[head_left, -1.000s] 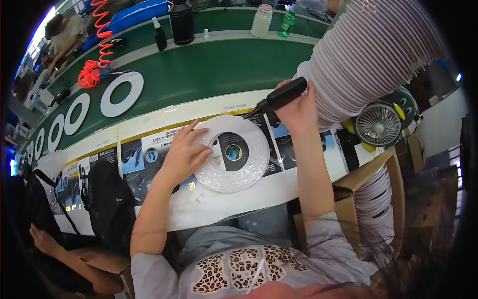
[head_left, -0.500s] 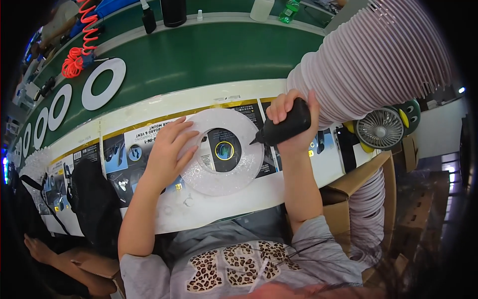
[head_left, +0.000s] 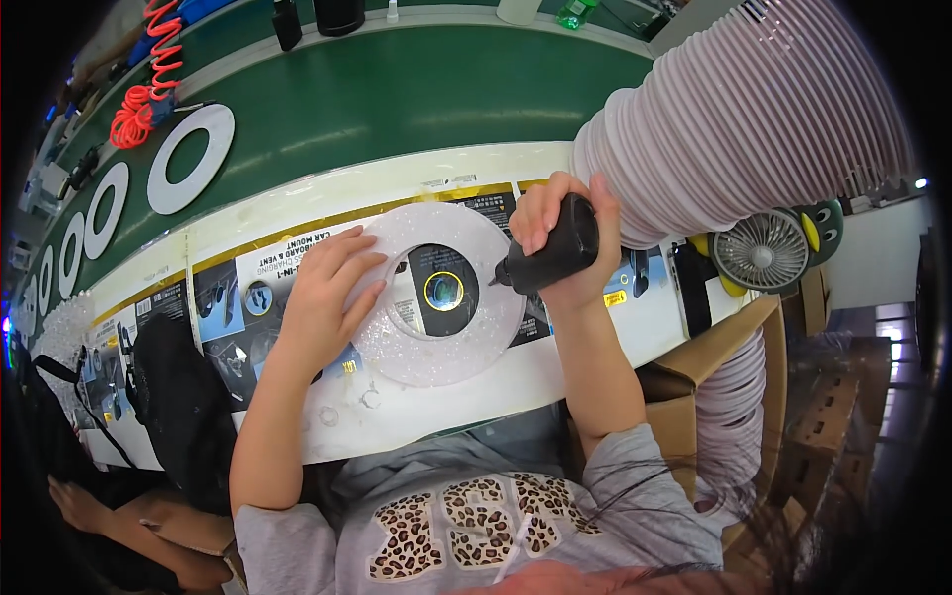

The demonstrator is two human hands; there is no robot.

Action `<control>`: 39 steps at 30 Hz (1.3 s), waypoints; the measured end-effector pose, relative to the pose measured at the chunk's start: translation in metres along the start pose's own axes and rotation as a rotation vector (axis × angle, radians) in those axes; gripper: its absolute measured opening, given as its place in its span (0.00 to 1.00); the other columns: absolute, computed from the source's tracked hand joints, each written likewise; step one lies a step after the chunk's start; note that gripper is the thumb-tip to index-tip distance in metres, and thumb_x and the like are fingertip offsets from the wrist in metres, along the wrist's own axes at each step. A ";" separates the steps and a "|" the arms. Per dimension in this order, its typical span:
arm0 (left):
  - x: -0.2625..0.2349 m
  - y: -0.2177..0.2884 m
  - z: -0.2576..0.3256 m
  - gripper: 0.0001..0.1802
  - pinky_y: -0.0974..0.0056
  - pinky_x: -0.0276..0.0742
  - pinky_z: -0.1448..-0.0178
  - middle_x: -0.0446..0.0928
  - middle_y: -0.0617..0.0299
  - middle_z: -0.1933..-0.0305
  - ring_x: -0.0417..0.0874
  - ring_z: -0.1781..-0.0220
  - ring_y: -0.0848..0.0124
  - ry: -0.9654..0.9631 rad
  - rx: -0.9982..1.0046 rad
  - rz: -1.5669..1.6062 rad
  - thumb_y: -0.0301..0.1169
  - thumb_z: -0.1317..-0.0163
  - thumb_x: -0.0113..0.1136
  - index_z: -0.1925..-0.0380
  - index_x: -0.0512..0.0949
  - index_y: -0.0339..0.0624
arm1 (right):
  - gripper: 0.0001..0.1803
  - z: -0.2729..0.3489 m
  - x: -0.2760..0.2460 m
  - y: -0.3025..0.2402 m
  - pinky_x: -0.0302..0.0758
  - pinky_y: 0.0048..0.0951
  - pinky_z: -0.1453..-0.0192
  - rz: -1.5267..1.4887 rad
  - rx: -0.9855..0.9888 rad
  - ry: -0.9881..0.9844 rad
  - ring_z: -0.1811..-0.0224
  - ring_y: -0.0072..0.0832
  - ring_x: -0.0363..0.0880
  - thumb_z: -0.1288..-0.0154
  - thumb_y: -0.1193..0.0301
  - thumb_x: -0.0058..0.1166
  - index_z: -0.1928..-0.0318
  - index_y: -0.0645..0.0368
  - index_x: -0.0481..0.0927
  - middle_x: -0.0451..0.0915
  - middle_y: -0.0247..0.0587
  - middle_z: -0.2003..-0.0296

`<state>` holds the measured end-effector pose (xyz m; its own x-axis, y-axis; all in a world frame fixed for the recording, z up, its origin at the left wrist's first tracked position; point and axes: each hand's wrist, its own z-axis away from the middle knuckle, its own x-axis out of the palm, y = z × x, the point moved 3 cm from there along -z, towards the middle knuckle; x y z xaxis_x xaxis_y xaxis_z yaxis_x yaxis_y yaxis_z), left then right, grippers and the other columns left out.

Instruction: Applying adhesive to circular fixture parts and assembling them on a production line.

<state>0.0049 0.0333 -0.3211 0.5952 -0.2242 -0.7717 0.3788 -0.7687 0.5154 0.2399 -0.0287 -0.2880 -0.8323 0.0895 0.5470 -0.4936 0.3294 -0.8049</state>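
Head view: from where I stand, a glittery white ring [head_left: 446,365] lies over printed sheets [head_left: 223,302] on the white worktop [head_left: 397,421], right before the person. Of the two hands, the left [head_left: 319,297] is open, fingers loosely spread over the ring's rim around nine to ten o'clock. The right [head_left: 593,276] is wrapped snugly round a black bottle [head_left: 555,253], its nozzle slanting toward the rim at three o'clock; whether the tip touches, I can't tell. Out from the ring, a tall ring stack [head_left: 734,119] leans at two o'clock, a fan [head_left: 762,253] sits near three, and loose rings [head_left: 159,178] lie toward ten.
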 end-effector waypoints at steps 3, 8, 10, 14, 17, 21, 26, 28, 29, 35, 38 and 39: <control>0.000 -0.001 0.000 0.14 0.54 0.66 0.36 0.75 0.54 0.47 0.71 0.38 0.54 0.005 -0.001 -0.005 0.28 0.45 0.62 0.58 0.78 0.40 | 0.27 -0.001 -0.002 0.001 0.61 0.24 0.72 -0.007 0.004 -0.036 0.82 0.23 0.63 0.28 0.52 0.25 0.79 0.55 0.64 0.64 0.34 0.86; 0.001 -0.002 0.000 0.13 0.54 0.66 0.36 0.75 0.54 0.47 0.71 0.38 0.55 0.008 -0.009 -0.002 0.28 0.45 0.62 0.58 0.79 0.40 | 0.27 -0.001 -0.001 0.001 0.61 0.23 0.71 -0.012 -0.002 -0.018 0.81 0.23 0.63 0.28 0.52 0.26 0.79 0.55 0.65 0.64 0.34 0.86; 0.001 -0.001 0.001 0.13 0.55 0.66 0.36 0.75 0.54 0.47 0.71 0.39 0.55 0.013 -0.004 -0.005 0.28 0.44 0.61 0.58 0.79 0.40 | 0.27 0.000 -0.001 0.002 0.61 0.23 0.71 -0.020 0.002 -0.013 0.81 0.23 0.63 0.28 0.52 0.26 0.79 0.55 0.65 0.64 0.34 0.86; 0.001 -0.001 0.001 0.13 0.55 0.66 0.37 0.76 0.54 0.47 0.71 0.39 0.55 0.008 -0.011 -0.003 0.28 0.44 0.61 0.58 0.79 0.40 | 0.27 0.000 -0.001 0.000 0.61 0.23 0.71 -0.011 -0.007 -0.020 0.81 0.23 0.63 0.28 0.52 0.26 0.79 0.55 0.65 0.65 0.34 0.86; 0.001 -0.001 0.001 0.13 0.55 0.66 0.37 0.76 0.54 0.47 0.72 0.39 0.55 0.010 -0.003 -0.011 0.28 0.44 0.61 0.58 0.79 0.40 | 0.26 -0.001 -0.002 0.001 0.61 0.24 0.71 -0.012 -0.008 -0.019 0.81 0.23 0.63 0.28 0.53 0.26 0.79 0.55 0.65 0.65 0.34 0.86; 0.000 0.000 0.001 0.13 0.55 0.67 0.37 0.76 0.54 0.47 0.72 0.39 0.55 0.015 -0.005 -0.005 0.29 0.44 0.62 0.58 0.79 0.40 | 0.25 -0.002 -0.001 -0.004 0.62 0.25 0.69 -0.043 -0.023 -0.004 0.81 0.24 0.63 0.28 0.54 0.25 0.78 0.55 0.64 0.65 0.35 0.86; 0.000 -0.002 0.000 0.13 0.55 0.67 0.37 0.76 0.54 0.47 0.72 0.40 0.55 0.025 -0.007 0.005 0.29 0.43 0.62 0.57 0.79 0.39 | 0.25 -0.003 -0.003 -0.008 0.62 0.26 0.67 -0.074 -0.075 0.009 0.80 0.25 0.63 0.28 0.55 0.25 0.78 0.55 0.64 0.64 0.35 0.85; 0.000 -0.002 0.000 0.13 0.55 0.67 0.37 0.76 0.54 0.47 0.72 0.40 0.56 0.032 0.003 0.007 0.29 0.43 0.62 0.57 0.79 0.39 | 0.25 -0.004 -0.004 -0.007 0.62 0.27 0.67 -0.091 -0.098 0.000 0.80 0.25 0.63 0.27 0.55 0.24 0.78 0.55 0.64 0.64 0.35 0.85; 0.001 -0.002 0.000 0.13 0.55 0.67 0.37 0.76 0.54 0.47 0.72 0.40 0.56 0.032 0.002 0.007 0.29 0.43 0.62 0.57 0.79 0.39 | 0.25 -0.003 -0.004 -0.006 0.62 0.27 0.67 -0.088 -0.132 0.009 0.80 0.25 0.63 0.27 0.54 0.24 0.78 0.55 0.64 0.64 0.35 0.85; 0.000 -0.001 0.002 0.13 0.55 0.67 0.38 0.76 0.54 0.47 0.72 0.40 0.56 0.037 0.001 -0.008 0.29 0.43 0.61 0.58 0.79 0.40 | 0.26 -0.004 -0.004 -0.001 0.62 0.26 0.68 -0.066 -0.187 0.000 0.80 0.25 0.63 0.27 0.53 0.26 0.78 0.55 0.64 0.63 0.35 0.85; 0.000 -0.001 0.002 0.13 0.55 0.67 0.38 0.76 0.54 0.48 0.72 0.40 0.56 0.032 -0.002 -0.003 0.29 0.43 0.61 0.58 0.79 0.40 | 0.26 -0.004 -0.004 0.000 0.62 0.26 0.69 -0.055 -0.187 -0.008 0.80 0.24 0.63 0.28 0.52 0.27 0.78 0.55 0.64 0.63 0.35 0.85; 0.000 -0.001 0.002 0.13 0.55 0.67 0.38 0.76 0.54 0.48 0.72 0.40 0.56 0.034 0.006 -0.005 0.29 0.43 0.61 0.58 0.79 0.40 | 0.26 -0.005 -0.004 0.001 0.62 0.25 0.69 -0.063 -0.182 -0.014 0.80 0.24 0.63 0.28 0.52 0.27 0.78 0.55 0.64 0.63 0.35 0.85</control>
<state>0.0035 0.0329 -0.3222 0.6172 -0.2003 -0.7609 0.3773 -0.7732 0.5097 0.2443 -0.0245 -0.2896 -0.8052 0.0504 0.5909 -0.4924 0.4984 -0.7135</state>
